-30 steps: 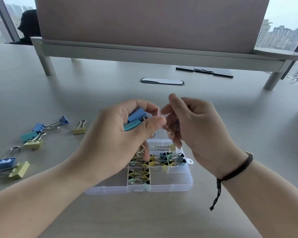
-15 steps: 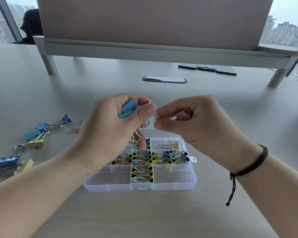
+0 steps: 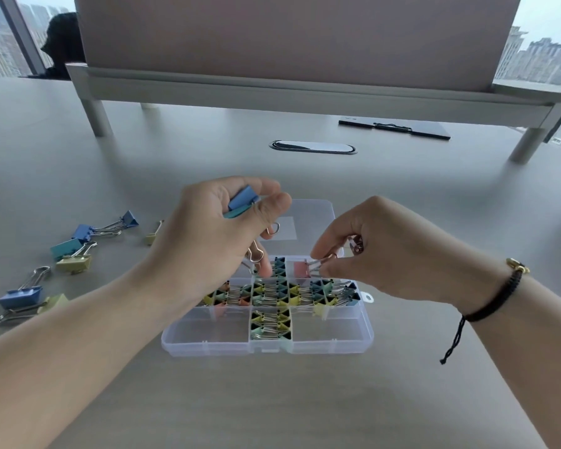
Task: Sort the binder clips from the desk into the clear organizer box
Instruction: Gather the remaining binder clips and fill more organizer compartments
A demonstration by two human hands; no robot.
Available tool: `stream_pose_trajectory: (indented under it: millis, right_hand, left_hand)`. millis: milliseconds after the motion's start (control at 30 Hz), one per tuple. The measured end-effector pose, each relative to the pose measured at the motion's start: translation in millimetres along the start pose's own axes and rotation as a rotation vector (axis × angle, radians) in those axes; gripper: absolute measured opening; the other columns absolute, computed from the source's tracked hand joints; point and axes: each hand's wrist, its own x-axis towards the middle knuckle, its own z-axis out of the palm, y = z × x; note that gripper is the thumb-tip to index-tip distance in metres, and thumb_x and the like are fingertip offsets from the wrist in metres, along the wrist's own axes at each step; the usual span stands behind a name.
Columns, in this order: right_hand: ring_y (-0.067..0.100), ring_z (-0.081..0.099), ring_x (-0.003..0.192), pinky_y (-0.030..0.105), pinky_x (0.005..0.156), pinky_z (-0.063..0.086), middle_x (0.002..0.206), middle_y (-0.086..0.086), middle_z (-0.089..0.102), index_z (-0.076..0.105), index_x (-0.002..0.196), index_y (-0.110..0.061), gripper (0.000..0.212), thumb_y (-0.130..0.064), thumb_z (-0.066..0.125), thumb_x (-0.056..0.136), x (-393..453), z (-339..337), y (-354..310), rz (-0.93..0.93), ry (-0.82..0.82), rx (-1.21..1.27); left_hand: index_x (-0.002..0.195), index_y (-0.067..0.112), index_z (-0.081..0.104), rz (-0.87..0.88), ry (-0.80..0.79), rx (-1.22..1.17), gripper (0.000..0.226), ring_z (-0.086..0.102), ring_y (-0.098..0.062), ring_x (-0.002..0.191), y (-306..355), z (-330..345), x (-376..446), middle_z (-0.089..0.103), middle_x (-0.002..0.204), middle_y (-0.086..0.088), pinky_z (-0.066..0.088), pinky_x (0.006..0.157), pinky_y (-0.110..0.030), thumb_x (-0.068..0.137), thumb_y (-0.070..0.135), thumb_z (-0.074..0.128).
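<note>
The clear organizer box (image 3: 208,346) lies open on the desk, its lid (image 3: 311,212) folded back; several compartments hold small coloured binder clips (image 3: 274,291). My left hand (image 3: 208,241) hovers over the box's far left part and grips a blue clip (image 3: 242,197) and a teal one, their wire handles hanging down. My right hand (image 3: 379,254) pinches the handles of a pink clip (image 3: 300,268), whose body is down in a far compartment of the box. Several larger loose clips (image 3: 72,254) in blue, teal and yellow lie on the desk to the left.
A raised monitor shelf (image 3: 305,92) on legs spans the back of the desk. Beneath it lie a dark clipboard (image 3: 395,128) and an oval cable port (image 3: 313,147). A dark figure (image 3: 60,43) sits by the window at far left.
My right hand has drawn away from the left hand and dropped to the box with a pink clip. My left hand stays raised, still holding its clips.
</note>
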Motion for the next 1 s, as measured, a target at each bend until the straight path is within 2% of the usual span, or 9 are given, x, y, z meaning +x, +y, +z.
stream_pose_trajectory:
  millis: [367,433,500,567,600,667,733,800,1000]
  right_hand:
    - [-0.009,0.051,0.048,0.007,0.043,0.034,0.047,-0.036,0.051,0.077,0.077,-0.025,0.004,-0.027,0.08,0.079,-1.5,3.3,-1.4,-0.035,0.027,0.049]
    - [0.001,0.05,0.045,0.012,0.042,0.033,0.055,-0.027,0.061,0.077,0.075,-0.029,0.011,-0.04,0.079,0.077,-1.0,3.7,-0.8,-0.042,0.022,0.051]
    - [0.011,0.052,0.048,0.027,0.047,0.043,0.069,-0.013,0.072,0.077,0.074,-0.032,0.02,-0.052,0.076,0.072,-1.2,1.0,0.6,-0.044,0.038,0.051]
    - [0.007,0.051,0.045,0.018,0.044,0.038,0.062,-0.02,0.067,0.076,0.074,-0.03,0.018,-0.047,0.075,0.076,-0.6,-1.8,1.6,-0.048,0.124,0.092]
    - [0.005,0.05,0.044,0.013,0.043,0.035,0.059,-0.022,0.065,0.076,0.075,-0.027,0.018,-0.045,0.073,0.079,1.3,-1.7,1.8,-0.044,0.182,0.155]
    - [0.006,0.04,0.041,0.02,0.042,0.033,0.059,-0.01,0.063,0.075,0.083,-0.021,0.027,-0.045,0.064,0.086,4.1,-0.3,0.2,0.0,0.229,0.448]
    - [0.013,0.03,0.042,0.022,0.043,0.022,0.063,0.004,0.055,0.071,0.097,-0.014,0.039,-0.049,0.054,0.093,3.6,1.2,-4.9,0.094,0.161,0.838]
    - [0.015,0.023,0.044,0.022,0.044,0.017,0.064,0.01,0.044,0.067,0.105,-0.013,0.047,-0.054,0.047,0.095,-0.6,3.8,-11.3,0.159,0.068,1.035]
    - [0.009,0.032,0.037,0.019,0.042,0.024,0.056,0.004,0.041,0.064,0.111,-0.025,0.047,-0.061,0.04,0.092,-7.7,14.4,-27.0,0.118,-0.03,0.963]
  left_hand:
    - [0.111,0.027,0.069,0.002,-0.004,0.007,0.038,0.066,-0.029,0.046,0.5,-0.8,-1.1,0.068,0.067,0.008,0.038,0.04,-0.01,0.077,0.045,0.065]
    - [0.111,0.028,0.069,0.005,-0.006,0.012,0.038,0.066,-0.028,0.046,0.5,-1.1,-1.2,0.068,0.068,0.008,0.039,0.041,-0.011,0.078,0.044,0.065]
    - [0.111,0.027,0.069,0.006,-0.003,0.01,0.037,0.066,-0.029,0.046,0.5,-1.5,-1.2,0.068,0.068,0.007,0.038,0.04,-0.011,0.078,0.043,0.065]
    - [0.108,0.027,0.07,0.01,0.001,0.012,0.032,0.065,-0.029,0.045,1.0,-1.5,-1.4,0.068,0.068,0.006,0.039,0.039,-0.012,0.079,0.041,0.065]
    - [0.105,0.026,0.07,0.015,0.0,0.015,0.028,0.065,-0.029,0.045,1.4,-1.6,-1.7,0.068,0.068,0.005,0.039,0.039,-0.012,0.08,0.039,0.066]
    - [0.097,0.025,0.071,0.039,-0.015,0.036,0.019,0.064,-0.028,0.044,2.8,-2.3,-2.4,0.068,0.069,0.002,0.041,0.038,-0.014,0.081,0.035,0.066]
    - [0.091,0.024,0.071,0.088,-0.072,0.083,0.014,0.064,-0.025,0.042,4.6,-3.1,-4.1,0.068,0.072,0.002,0.044,0.038,-0.018,0.081,0.033,0.066]
    - [0.092,0.026,0.07,0.163,-0.16,0.151,0.012,0.064,-0.021,0.04,5.1,-3.2,-7.7,0.068,0.076,0.005,0.049,0.04,-0.024,0.082,0.032,0.067]
    - [0.104,0.037,0.071,0.299,-0.335,0.21,0.023,0.062,-0.02,0.04,2.6,1.8,-16.6,0.071,0.076,0.009,0.056,0.045,-0.035,0.083,0.03,0.068]
